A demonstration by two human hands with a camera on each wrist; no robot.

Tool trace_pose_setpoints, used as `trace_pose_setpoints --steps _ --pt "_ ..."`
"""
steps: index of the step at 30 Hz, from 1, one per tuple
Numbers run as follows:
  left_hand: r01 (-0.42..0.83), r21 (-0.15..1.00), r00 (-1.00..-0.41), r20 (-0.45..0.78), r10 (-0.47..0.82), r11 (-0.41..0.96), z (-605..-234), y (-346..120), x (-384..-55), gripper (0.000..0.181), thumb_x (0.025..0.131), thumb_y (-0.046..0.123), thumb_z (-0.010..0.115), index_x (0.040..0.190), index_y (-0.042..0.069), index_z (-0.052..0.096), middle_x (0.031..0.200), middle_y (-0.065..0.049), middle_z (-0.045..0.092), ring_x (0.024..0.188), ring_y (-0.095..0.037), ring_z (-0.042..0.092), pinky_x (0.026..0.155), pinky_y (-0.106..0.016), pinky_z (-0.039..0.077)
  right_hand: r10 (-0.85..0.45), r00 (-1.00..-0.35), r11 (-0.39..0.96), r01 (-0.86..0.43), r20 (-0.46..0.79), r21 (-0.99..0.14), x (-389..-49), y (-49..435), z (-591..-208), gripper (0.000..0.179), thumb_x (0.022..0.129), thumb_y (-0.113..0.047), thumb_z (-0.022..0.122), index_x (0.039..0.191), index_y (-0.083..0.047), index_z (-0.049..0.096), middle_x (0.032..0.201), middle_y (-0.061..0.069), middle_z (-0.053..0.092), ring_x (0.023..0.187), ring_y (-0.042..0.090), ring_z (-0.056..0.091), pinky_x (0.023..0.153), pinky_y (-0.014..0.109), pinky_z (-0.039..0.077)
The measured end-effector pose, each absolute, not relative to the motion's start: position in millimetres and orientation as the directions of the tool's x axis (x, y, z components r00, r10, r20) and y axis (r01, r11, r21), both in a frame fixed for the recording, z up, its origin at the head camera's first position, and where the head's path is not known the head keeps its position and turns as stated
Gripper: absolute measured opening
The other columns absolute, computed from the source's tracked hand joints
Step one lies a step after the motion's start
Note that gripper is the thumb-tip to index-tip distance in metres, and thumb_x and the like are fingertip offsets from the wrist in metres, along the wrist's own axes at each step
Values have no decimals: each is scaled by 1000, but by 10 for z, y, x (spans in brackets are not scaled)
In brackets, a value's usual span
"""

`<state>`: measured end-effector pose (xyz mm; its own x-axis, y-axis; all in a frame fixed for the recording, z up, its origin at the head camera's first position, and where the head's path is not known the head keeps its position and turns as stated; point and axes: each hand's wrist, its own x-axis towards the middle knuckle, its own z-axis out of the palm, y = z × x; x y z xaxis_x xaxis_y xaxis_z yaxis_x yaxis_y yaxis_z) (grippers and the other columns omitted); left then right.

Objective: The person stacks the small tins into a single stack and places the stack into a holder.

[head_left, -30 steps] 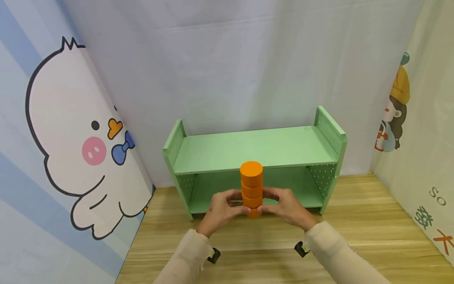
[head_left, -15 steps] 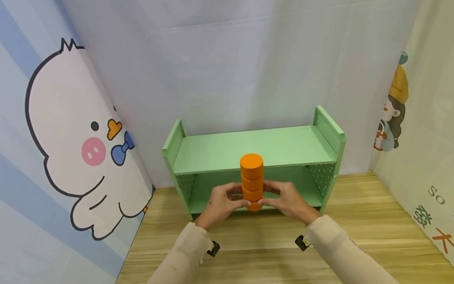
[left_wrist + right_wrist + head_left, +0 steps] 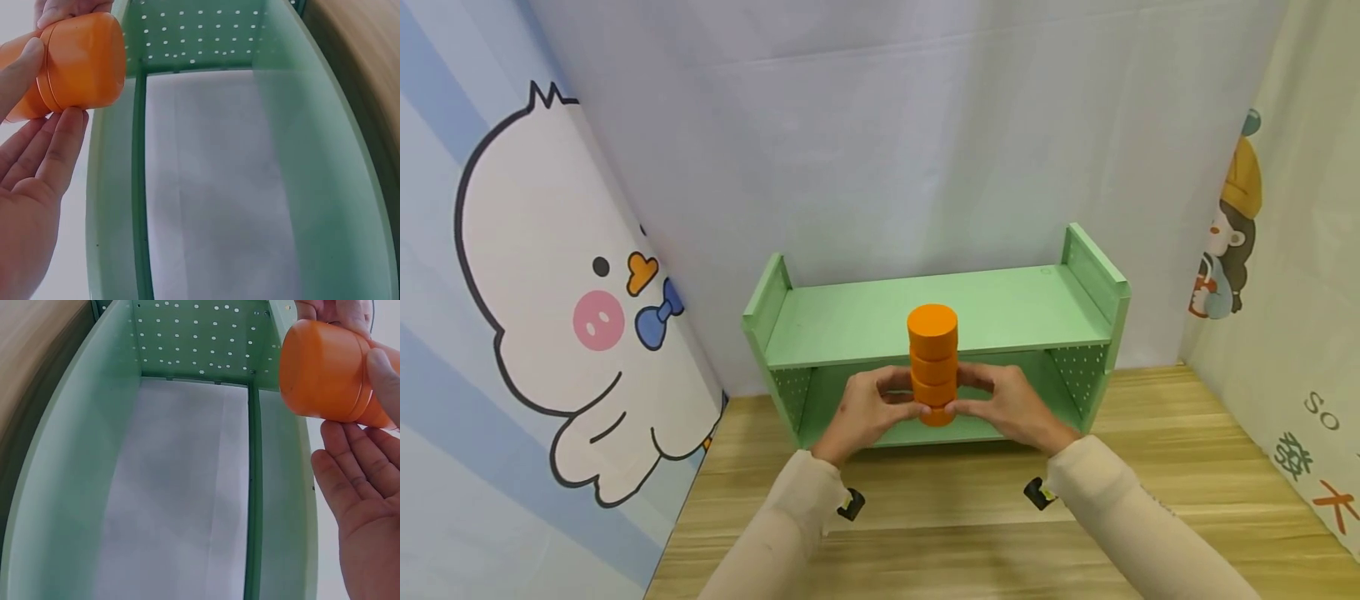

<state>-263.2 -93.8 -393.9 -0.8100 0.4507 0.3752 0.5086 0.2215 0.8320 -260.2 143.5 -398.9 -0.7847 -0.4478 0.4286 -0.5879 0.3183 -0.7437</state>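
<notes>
A stack of several orange cylinders (image 3: 933, 367) stands upright in mid-air before the green two-tier shelf (image 3: 940, 312). From its left side my left hand (image 3: 867, 408) pinches the lower part between thumb and fingers. On the other side my right hand (image 3: 1011, 404) does likewise, both thumbs on the near side close to the bottom cylinder. The left wrist view shows the stack's rounded orange end (image 3: 87, 59) above the left hand's fingertips (image 3: 70, 125). In the right wrist view the orange end (image 3: 322, 369) sits above the right hand's fingers; the stack's other end is cut off by the frame.
The shelf has raised side panels (image 3: 1097, 271) and perforated lower sides, and stands on a wood-grain table (image 3: 940, 517). Behind it hangs a pale cloth (image 3: 887, 150). Printed cloths close off the left and right sides.
Both hands have raised the orange stack steadily; its top now overlaps the upper shelf board more. The grip looks the same. The shelf has stayed in place.
</notes>
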Motion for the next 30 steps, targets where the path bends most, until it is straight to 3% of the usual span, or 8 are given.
trace_pose_setpoints --steps 9,18,30 --pt "530 815 -799 389 459 234 -3862 -931 -2705 46 83 10 82 125 3 67 119 -11 70 106 -23 69 88 -29 59 -439 -787 339 -592 433 -732 -2657 1455 -3900 52 84 -5 79 132 4 61 128 18 65 116 33 64 101 44 52" --pt "498 820 -824 345 449 282 -3752 -913 -2767 47 83 11 82 127 4 66 121 -10 69 106 -24 69 88 -30 59 -438 -794 349 -582 422 -735 -2720 1470 -3813 52 86 -6 77 134 3 59 131 18 63 119 33 62 102 47 51" --pt "495 834 -818 353 454 243 -3630 -918 -2839 46 85 14 81 127 5 66 121 -8 69 107 -21 68 90 -30 58 -446 -790 339 -584 420 -738 -2805 1467 -3695 53 87 -9 77 136 0 60 131 15 64 119 31 62 103 47 51"
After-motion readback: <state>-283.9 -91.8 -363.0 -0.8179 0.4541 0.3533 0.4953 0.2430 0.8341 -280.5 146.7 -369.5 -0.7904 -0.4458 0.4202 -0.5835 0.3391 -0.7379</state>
